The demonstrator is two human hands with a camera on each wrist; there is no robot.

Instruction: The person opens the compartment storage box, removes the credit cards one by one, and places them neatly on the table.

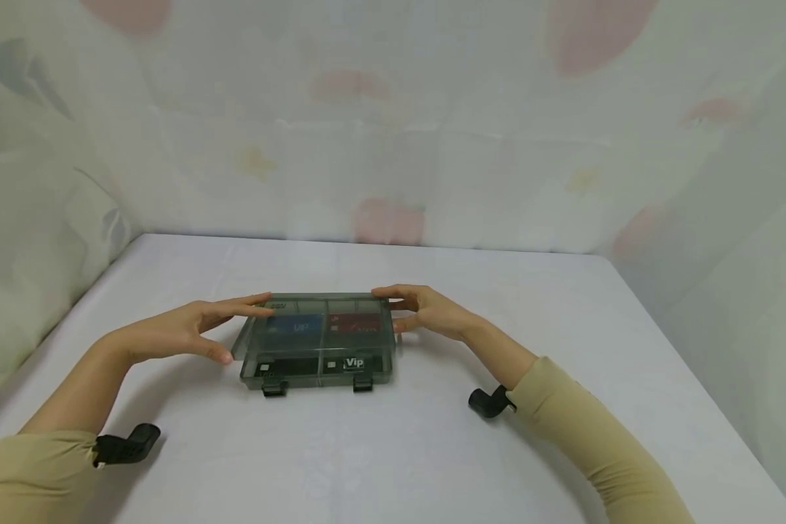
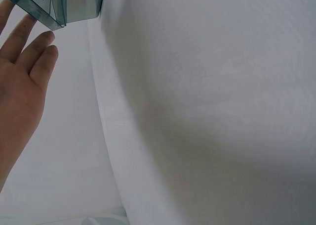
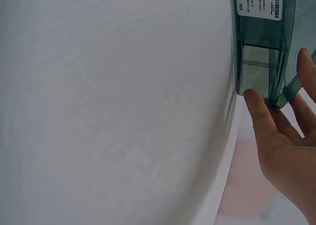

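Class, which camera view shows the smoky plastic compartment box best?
The head view: the whole box shows, lid, latches and cards inside, with a hand at each end. The left wrist view catches one corner; the right wrist view shows one end and a label.

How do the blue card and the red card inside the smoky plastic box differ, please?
The blue card lies in the box's rear-left compartment, nearer the left hand; the red card lies in the rear-right one, nearer the right hand. They differ in colour. Both lie flat under the translucent lid, side by side.
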